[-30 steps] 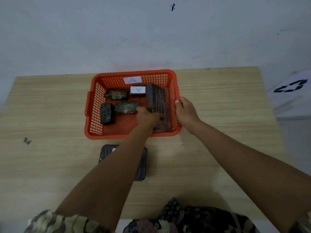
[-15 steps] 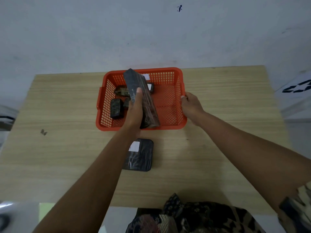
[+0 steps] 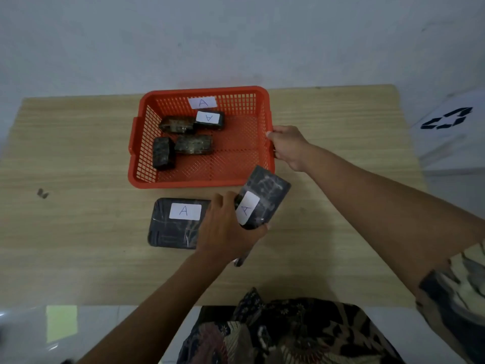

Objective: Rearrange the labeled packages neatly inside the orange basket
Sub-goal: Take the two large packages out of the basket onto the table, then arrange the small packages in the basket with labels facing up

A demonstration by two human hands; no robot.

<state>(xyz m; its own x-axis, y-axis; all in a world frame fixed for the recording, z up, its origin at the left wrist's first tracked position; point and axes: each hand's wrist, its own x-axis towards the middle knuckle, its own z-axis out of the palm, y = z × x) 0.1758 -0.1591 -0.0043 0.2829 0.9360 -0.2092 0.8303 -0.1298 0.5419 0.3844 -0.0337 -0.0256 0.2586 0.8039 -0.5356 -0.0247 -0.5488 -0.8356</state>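
The orange basket (image 3: 263,106) stands on the wooden table and carries a white "A" label on its far wall. Several small dark packages lie in its left half; one at the back (image 3: 210,119) shows an "A" label. My left hand (image 3: 228,227) is shut on a large dark flat package (image 3: 265,195) with an "A" label, held tilted just in front of the basket's near right corner. A second large flat package (image 3: 174,223) with an "A" label lies on the table under my left hand's edge. My right hand (image 3: 286,145) grips the basket's right rim.
The wooden table (image 3: 78,245) stands against a pale wall. A white box with a black recycling sign (image 3: 451,122) sits to the right of the table. A small dark scrap (image 3: 42,193) lies at the table's left. Patterned clothing fills the bottom edge.
My left hand has lifted the large flat package out of the basket's right side and brought it down in front of the basket. My right hand stays on the right rim.
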